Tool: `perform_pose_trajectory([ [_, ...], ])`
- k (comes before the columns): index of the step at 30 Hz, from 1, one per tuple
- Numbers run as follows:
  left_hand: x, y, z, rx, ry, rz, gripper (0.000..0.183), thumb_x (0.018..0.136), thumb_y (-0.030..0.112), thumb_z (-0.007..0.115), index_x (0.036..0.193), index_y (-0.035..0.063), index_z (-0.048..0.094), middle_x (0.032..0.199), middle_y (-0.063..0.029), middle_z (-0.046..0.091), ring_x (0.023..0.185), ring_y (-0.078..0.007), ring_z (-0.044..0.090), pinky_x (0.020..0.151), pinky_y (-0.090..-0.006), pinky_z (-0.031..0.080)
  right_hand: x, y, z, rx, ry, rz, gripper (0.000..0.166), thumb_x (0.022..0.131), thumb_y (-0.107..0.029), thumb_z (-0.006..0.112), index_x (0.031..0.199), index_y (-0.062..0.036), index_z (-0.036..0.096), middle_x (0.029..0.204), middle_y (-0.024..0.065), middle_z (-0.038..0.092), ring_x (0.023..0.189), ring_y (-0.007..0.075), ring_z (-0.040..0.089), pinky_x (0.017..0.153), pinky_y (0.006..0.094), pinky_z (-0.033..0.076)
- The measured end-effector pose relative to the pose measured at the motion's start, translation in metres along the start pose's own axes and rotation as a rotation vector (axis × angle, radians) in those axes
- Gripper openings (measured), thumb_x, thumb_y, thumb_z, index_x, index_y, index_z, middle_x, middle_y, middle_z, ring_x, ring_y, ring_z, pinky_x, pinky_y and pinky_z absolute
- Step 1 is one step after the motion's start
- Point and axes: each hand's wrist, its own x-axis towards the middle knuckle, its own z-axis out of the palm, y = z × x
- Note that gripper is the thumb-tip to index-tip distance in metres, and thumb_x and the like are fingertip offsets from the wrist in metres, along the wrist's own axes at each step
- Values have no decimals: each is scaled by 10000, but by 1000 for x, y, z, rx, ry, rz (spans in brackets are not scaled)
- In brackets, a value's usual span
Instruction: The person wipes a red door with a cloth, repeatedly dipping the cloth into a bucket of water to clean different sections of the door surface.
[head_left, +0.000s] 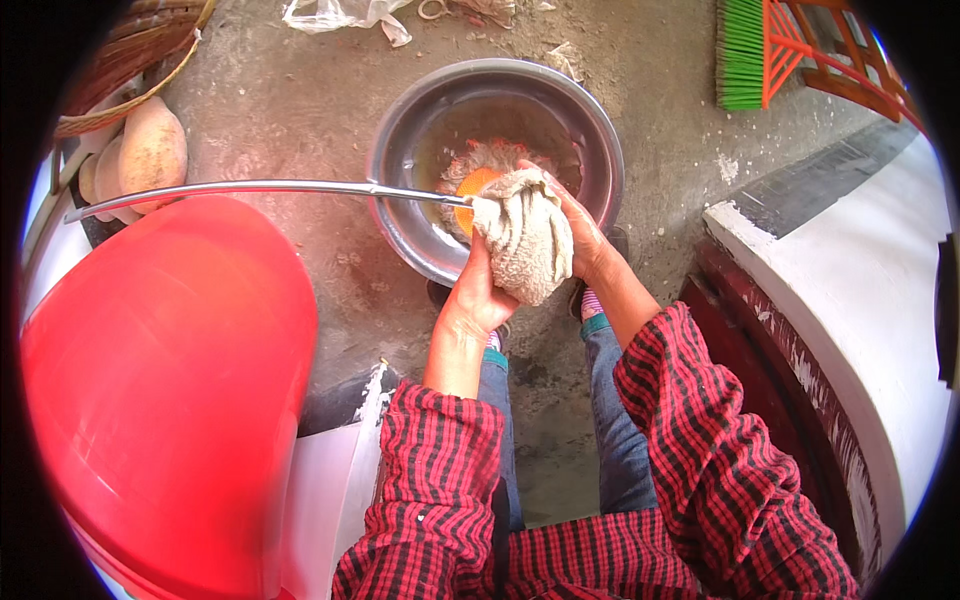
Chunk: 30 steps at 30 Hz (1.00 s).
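Note:
A bunched, wet-looking beige cloth (525, 240) is gripped between my two hands. My left hand (476, 289) holds it from the lower left, thumb pointing up along its side. Around its right side curls my right hand (581, 225), with the fingers partly hidden behind the fabric. A slim silver metal pole (300, 187) runs in from the left, and its end meets the cloth; how it is fixed there is hidden. Beneath the hands stands a metal basin (390, 142) holding water. An orange dotted piece (474, 184) and pale fibres (495, 154) show in it, partly covered by the cloth.
Left of me is a large red plastic object (172, 360). Beyond it are gourd-like vegetables (154, 139) and a woven basket (135, 60). A green-bristled broom (739, 56) is at upper right. A white-topped ledge (847, 247) borders my right. Plastic bags (337, 15) lie ahead.

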Motion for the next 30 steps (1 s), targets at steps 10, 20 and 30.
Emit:
perform_pose_trajectory([
  [10, -17, 14, -3, 166, -96, -125, 607, 771, 400, 661, 1247, 110, 420, 1157, -22, 520, 1074, -161, 503, 930, -367, 413, 10, -24, 34, -515, 14, 211, 240, 765, -158, 643, 946, -2, 623, 870, 70, 643, 759, 120, 600, 701, 260, 475],
  [20, -3, 26, 6, 751, -3, 85, 499, 745, 127, 612, 1197, 1, 443, 1088, -86, 546, 1001, -187, 529, 849, -312, 430, 31, -11, 47, -1453, 224, -232, 335, 730, -253, 619, 822, 69, 599, 771, 286, 587, 758, 377, 616, 678, 420, 461],
  [30, 3, 2, 6, 1608, 126, 513, 588, 692, 139, 678, 1199, -3, 416, 1075, -196, 580, 1039, -311, 555, 847, -370, 439, 19, 6, 42, -1849, 385, -383, 269, 736, -207, 575, 817, 50, 584, 786, 288, 586, 794, 440, 569, 722, 486, 453],
])
